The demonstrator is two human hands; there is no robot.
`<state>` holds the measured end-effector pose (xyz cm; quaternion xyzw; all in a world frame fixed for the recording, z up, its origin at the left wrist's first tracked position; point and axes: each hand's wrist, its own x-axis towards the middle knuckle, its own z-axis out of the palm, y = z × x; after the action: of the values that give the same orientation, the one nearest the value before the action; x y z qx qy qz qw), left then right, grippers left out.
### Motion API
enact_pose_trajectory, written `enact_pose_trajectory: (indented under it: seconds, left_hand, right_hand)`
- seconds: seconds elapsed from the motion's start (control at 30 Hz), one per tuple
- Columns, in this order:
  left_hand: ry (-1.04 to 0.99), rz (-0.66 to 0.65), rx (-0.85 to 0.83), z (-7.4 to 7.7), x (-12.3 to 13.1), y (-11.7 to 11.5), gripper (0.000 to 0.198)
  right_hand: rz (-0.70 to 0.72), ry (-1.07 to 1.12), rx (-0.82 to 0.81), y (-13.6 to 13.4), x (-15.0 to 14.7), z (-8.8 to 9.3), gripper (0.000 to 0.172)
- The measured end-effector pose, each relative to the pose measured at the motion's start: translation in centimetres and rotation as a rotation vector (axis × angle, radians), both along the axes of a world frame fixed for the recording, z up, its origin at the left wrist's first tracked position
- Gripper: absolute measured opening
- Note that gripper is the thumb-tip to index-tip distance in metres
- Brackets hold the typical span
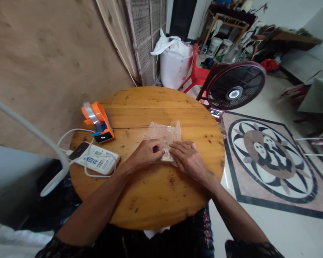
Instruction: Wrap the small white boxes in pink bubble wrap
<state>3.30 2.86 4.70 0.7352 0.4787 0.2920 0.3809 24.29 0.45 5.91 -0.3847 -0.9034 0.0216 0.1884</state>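
Note:
A thin clear plastic bag (165, 133) lies flat near the middle of the round wooden table (150, 104). My left hand (145, 154) rests on the bag's near edge with its fingers curled and pinching the plastic. My right hand (187, 157) lies beside it, fingers pressed down on the same near edge. The two hands almost touch at their fingertips. The bag's far end with its two handle flaps lies free on the wood.
An orange and blue tape dispenser (98, 122) sits at the table's left. Nearer lie a white power bank (101, 161) and a dark phone (78, 150) with white cables. A black fan (235, 87) stands right of the table, a white sack (174, 61) behind.

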Motion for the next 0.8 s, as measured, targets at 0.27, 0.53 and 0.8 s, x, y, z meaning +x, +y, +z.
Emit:
enact_pose_trajectory:
  seconds: [0.27, 0.53, 0.8]
  left_hand:
    - [-0.011, -0.008, -0.027, -0.3, -0.1, 0.1, 0.011]
    - [-0.021, 0.001, -0.072, -1.0, -0.3, 0.3, 0.012]
    - [0.088, 0.051, -0.079, -0.3, 0.0, 0.6, 0.021]
  right_hand:
    - [0.015, 0.002, -0.027, 0.5, 0.5, -0.3, 0.022]
    - [0.07, -0.014, -0.084, 0.9, 0.9, -0.5, 0.031]
    - [0.071, 0.035, -0.078, 1.2, 1.4, -1.4, 0.028]
